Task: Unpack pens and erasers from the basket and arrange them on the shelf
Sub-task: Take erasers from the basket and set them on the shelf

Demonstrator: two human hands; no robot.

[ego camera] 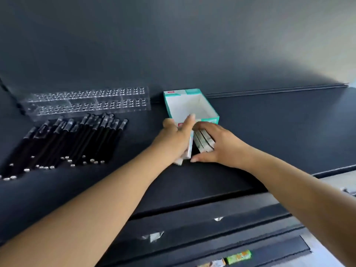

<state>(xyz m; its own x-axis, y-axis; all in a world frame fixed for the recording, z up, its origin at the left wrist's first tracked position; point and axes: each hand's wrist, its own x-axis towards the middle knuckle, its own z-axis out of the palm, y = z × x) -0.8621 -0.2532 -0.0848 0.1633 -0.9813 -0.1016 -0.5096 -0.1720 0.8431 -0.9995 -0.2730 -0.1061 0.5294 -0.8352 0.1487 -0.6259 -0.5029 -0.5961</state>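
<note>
I am seeing bare dark shelf [279, 132] lying wide to the right of the teal-and-white carton [192, 105], so a hand could be passing there freely. The carton is standing open-topped just behind both hands, blocking the way straight back. To the left, a spread of black pens [65, 143] is covering the shelf surface, and a clear acrylic pen holder [86, 103] is sitting behind them near the back wall. Between pens and carton a narrow bare strip is staying open.
</note>
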